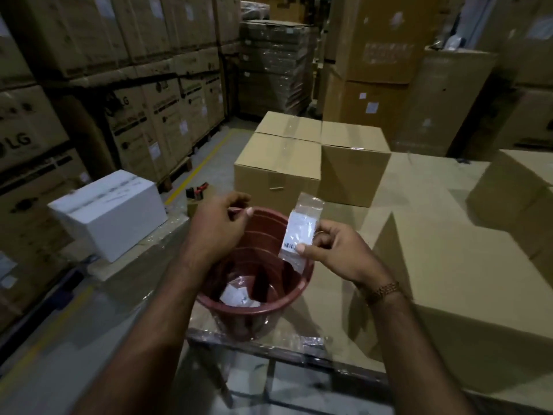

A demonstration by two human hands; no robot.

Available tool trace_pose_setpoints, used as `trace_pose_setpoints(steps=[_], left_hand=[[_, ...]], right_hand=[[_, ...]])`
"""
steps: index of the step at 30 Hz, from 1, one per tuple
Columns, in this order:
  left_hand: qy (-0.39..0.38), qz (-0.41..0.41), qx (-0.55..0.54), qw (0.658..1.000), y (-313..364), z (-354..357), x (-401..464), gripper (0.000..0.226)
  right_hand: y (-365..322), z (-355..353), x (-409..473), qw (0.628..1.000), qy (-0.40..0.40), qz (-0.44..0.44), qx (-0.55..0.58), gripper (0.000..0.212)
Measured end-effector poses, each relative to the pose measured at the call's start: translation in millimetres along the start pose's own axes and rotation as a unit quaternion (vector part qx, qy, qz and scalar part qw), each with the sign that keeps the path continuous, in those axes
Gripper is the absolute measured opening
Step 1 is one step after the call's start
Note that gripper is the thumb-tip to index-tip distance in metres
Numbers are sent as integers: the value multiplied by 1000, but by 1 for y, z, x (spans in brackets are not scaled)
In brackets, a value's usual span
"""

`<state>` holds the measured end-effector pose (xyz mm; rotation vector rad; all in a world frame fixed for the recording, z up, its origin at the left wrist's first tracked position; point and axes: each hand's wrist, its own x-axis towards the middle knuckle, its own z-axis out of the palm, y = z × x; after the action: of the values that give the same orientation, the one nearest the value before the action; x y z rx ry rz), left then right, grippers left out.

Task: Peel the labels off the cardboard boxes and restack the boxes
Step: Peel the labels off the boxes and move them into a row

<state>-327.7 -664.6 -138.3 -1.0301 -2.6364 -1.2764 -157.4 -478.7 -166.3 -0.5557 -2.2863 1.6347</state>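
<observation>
With the right hand (pixel 335 250) pinching the peeled label (pixel 299 232) above the red bucket (pixel 260 283) and the left hand (pixel 221 226) loosely curled, seemingly nipping a thin strip, best release both squarely over the rim so nothing sticks to fingers

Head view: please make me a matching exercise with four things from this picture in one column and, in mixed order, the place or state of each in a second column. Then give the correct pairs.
Things:
1. peeled label
2. red bucket
3. white box
4. bracelet

Places or states:
A. on the right wrist
B. at the left, beside the stacked cartons
C. pinched in the right hand
D. under both hands, with paper scraps inside

Pairs: 1-C, 2-D, 3-B, 4-A
</observation>
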Motion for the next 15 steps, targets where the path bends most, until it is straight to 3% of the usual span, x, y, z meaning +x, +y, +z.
trace_pose_setpoints(steps=[6,15], left_hand=[[3,-17,50,999,-62,-12,2,33],[3,29,47,998,-81,-2,-2,34]], right_hand=[[-6,62,26,987,18,54,-148,46],[4,99,49,922,-3,102,-373,49]])
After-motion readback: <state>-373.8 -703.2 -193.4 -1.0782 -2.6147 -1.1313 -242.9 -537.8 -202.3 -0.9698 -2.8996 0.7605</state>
